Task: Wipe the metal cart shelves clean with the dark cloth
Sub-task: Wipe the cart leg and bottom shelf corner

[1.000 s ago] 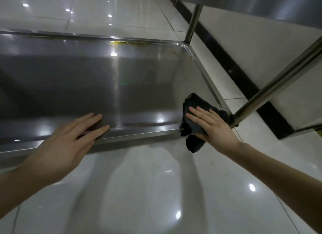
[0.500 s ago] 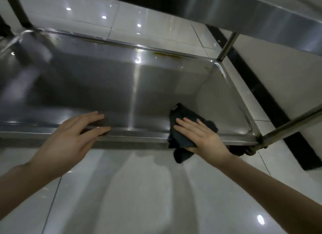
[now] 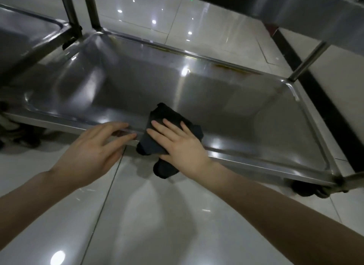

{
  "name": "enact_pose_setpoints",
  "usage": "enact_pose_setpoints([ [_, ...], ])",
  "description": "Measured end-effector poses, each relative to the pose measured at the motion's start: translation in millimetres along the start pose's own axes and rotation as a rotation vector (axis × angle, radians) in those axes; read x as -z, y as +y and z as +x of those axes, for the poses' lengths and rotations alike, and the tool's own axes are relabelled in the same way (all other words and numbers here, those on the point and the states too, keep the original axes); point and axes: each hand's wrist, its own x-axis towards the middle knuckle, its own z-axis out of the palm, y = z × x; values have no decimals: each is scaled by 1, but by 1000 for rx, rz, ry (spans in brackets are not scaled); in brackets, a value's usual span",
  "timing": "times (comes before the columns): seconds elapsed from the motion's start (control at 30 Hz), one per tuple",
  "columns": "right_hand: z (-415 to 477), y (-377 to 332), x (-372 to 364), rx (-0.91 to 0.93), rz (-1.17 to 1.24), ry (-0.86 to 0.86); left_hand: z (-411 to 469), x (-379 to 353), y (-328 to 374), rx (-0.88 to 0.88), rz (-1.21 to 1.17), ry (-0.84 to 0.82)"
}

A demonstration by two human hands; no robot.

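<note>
The bottom shelf (image 3: pixel 226 99) of the metal cart is a shallow steel tray low over the floor. A dark cloth (image 3: pixel 157 117) lies folded over the tray's near rim, part inside, part hanging down outside. My right hand (image 3: pixel 179 144) presses flat on the cloth with straight, spread fingers. My left hand (image 3: pixel 94 152) rests on the same rim just to the left, fingers straight, fingertips close to the cloth. A yellowish stain runs along the tray's far rim (image 3: pixel 230 68).
An upper shelf (image 3: pixel 315 10) overhangs at top right on a steel post (image 3: pixel 307 61). A second cart's tray (image 3: pixel 29 40) and posts (image 3: pixel 92 10) stand at the left. A black caster (image 3: pixel 309 189) sits under the near right corner. Glossy floor tiles (image 3: pixel 157 215) lie all around.
My right hand has slid the cloth leftward along the near rim, from the right corner toward the middle. It now lies close to my left hand. The view has swung left.
</note>
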Motion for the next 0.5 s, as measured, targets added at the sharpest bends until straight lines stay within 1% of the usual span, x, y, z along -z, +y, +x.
enact_pose_setpoints([
  [0.1, -23, 19, 5, 31, 39, 6, -26, 12, -23, 93, 33, 57],
  [0.2, -65, 51, 10, -16, 14, 27, -54, 25, -44, 208, 67, 34],
  [0.27, -74, 58, 12, -7, -24, 19, -67, 35, -59, 278, 91, 6],
  [0.37, -42, 38, 11, 50, -28, 7, -77, 46, -74, 346, 107, -32],
  [0.5, 47, -35, -3, 145, 9, 57, -78, 50, -78, 384, 91, -36],
])
